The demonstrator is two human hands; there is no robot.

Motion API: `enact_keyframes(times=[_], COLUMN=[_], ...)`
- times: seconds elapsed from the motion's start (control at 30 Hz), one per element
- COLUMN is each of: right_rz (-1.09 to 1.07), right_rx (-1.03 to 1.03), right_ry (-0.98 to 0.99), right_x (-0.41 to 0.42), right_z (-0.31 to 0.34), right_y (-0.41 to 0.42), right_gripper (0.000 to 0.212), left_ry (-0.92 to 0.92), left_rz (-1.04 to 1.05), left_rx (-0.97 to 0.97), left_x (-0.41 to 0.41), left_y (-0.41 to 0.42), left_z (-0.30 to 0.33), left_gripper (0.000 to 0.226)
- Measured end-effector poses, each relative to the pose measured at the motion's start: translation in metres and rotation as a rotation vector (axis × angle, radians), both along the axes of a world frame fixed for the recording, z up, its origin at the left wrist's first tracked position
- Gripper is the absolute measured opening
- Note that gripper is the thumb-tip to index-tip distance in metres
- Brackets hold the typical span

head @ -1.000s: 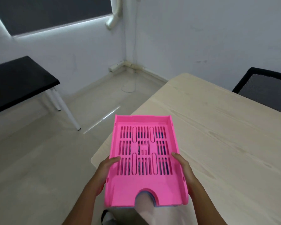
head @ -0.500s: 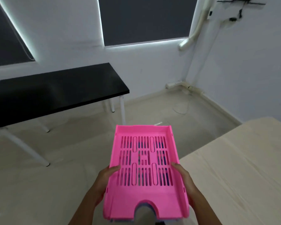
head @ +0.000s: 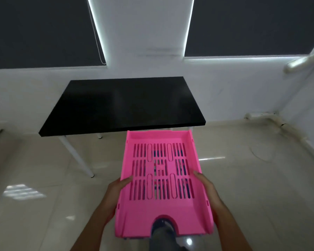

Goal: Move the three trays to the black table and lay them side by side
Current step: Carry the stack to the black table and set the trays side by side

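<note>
I carry a pink slotted tray in the air at waist height, its notched front edge toward me. Darker colours show through its slots, so something lies stacked under it, mostly hidden. My left hand grips the tray's left wall and my right hand grips the right wall. The black table with white legs stands straight ahead against the wall, its near edge just beyond the tray's far end. Its top is bare.
Glossy pale floor tiles stretch between me and the table. Dark window blinds hang above it. A white pipe and a floor conduit run along the right wall. My leg shows below the tray.
I have turned left, away from the wooden table, which has left the view. The black table has come from the left to straight ahead and closer. Both hands keep the same grip.
</note>
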State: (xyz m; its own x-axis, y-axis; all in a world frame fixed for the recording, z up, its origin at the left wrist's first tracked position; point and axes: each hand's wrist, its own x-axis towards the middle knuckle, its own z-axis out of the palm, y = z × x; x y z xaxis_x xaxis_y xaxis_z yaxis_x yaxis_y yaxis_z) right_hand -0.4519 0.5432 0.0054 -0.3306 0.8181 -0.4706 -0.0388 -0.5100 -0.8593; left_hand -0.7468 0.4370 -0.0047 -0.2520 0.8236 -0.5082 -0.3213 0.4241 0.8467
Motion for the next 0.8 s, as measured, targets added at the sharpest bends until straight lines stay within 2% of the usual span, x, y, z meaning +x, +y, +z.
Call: enact_keyframes(times=[0.33,0.47,0.7,0.8], right_rz=[0.152,0.18,0.153,0.152], right_rx=[-0.024,-0.101,-0.186,-0.222], right_ry=[0.054,0.055,0.132,0.13], right_x=[-0.162,-0.216,-0.311,-0.343], right_z=[0.022,0.011,-0.004,0.0], right_y=[0.236,0.298,0.388,0.421], right_gripper=[0.043,0.051,0.049,0.053], left_ry=[-0.005,-0.062,-0.111,-0.12], left_rz=[0.137,0.194,0.16,0.155], left_rx=[0.093,0.067,0.018,0.018], left_x=[-0.151,-0.204,-0.301,-0.335], left_y=[0.211,0.263,0.36,0.398], left_z=[0.031,0.017,-0.009,-0.008], left_gripper=[0.044,0.046,0.076,0.077])
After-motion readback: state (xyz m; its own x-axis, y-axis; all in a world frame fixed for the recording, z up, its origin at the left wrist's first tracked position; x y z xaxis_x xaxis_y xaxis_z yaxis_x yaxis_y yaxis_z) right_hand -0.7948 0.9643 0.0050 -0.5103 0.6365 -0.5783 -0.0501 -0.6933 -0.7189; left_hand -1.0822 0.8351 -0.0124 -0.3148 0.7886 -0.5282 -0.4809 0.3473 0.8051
